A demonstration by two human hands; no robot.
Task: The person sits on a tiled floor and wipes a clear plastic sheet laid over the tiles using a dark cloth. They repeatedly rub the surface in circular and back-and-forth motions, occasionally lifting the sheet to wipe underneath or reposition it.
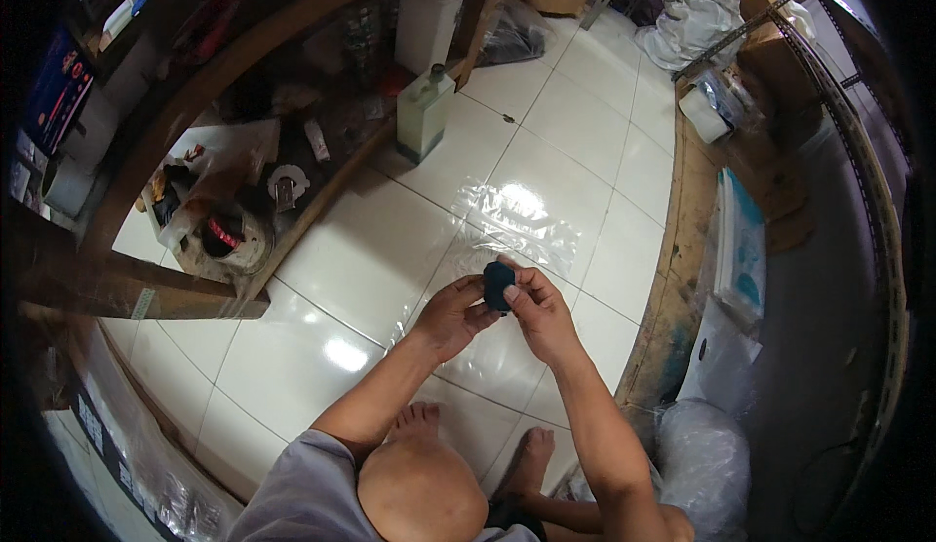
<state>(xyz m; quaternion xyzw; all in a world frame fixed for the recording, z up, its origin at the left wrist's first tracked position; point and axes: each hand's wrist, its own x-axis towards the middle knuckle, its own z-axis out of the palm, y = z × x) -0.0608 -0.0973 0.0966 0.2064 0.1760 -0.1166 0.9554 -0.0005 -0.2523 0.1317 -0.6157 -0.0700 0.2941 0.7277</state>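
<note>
A small dark teal piece, flat and rounded [499, 287], is held up in front of me between both hands; its exact kind I cannot make out. My right hand [539, 314] pinches it, thumb across its face and fingers behind. From the other side my left hand [450, 317] has its fingertips closed on the edge. Just beyond the hands, a clear plastic bag [526, 230] lies flat on the white tiled floor [370, 240], catching the light.
A squarish bottle with cloudy liquid [422, 118] stands by the wooden shelf at left. On that shelf sits a round tin [237, 240]. A brown board [655, 347], plastic-wrapped packs [738, 250] and a metal rack [858, 152] line the right side. Further back lies a white sack [690, 20].
</note>
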